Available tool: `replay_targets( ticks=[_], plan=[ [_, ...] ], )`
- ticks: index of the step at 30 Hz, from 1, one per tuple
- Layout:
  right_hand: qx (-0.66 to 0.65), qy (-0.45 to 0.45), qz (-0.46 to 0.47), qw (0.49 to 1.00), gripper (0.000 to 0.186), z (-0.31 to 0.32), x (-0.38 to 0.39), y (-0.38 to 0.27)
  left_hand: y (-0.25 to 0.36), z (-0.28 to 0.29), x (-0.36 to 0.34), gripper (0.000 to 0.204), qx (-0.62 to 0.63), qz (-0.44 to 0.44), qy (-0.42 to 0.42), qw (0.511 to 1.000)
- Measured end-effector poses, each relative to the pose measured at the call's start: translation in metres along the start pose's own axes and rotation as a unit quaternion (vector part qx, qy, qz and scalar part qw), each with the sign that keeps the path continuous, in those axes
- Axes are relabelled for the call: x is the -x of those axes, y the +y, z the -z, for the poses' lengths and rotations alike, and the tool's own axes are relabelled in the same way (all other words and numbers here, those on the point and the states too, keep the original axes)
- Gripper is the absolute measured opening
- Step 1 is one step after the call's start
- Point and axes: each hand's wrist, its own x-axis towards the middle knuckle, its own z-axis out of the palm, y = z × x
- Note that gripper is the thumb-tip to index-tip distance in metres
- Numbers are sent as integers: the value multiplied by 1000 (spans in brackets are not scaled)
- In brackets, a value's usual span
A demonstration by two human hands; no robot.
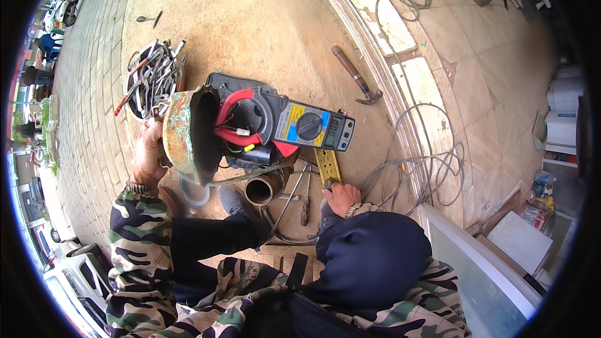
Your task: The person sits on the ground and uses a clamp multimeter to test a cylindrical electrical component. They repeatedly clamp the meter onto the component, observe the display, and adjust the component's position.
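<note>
My left hand [147, 156] grips the side of a rusty metal housing [181, 138] with flaking green paint, its hollow side facing right. A clamp meter [307, 126] with red jaws lies beside it, its jaws at a dark motor-like body [250, 155] with wires. Below the meter is a yellow power strip [326, 164]. My right hand [342, 198] is closed at the strip's near end, fingertips at a small dark piece I cannot make out. A short metal pipe [265, 189] opens toward me. Next to it lies a screwdriver [305, 211].
A container of hand tools [153, 81] stands at the left. A claw hammer [356, 75] lies at the upper right of the ground, near a metal door track [375, 81]. Loose cable [432, 175] sprawls at the right. A clear ring-shaped piece [194, 191] is near my shoe [236, 203].
</note>
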Motion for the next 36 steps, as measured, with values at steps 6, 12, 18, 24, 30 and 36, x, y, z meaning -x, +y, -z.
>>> replay_targets(
  ticks=[6,12,18,24,30,36],
  plan=[
    [28,-62,-25,997,38,11,-13,-2,-2,0,-1,25,1,-30,6,1000],
    [23,-74,-43,996,44,12,-19,-5,-6,7,-4,20,3,-29,7,1000],
    [14,-80,-41,996,45,5,-18,3,-6,10,-4,13,1,-40,14,999],
    [18,-64,-40,997,45,3,-15,8,-2,-2,-1,17,-10,-26,-19,999],
    [13,-73,-38,997,45,3,-18,4,2,0,4,25,-4,-15,-17,1000],
    [14,-71,-35,997,44,5,-16,6,-2,2,1,30,11,-25,-25,999]
  ],
)
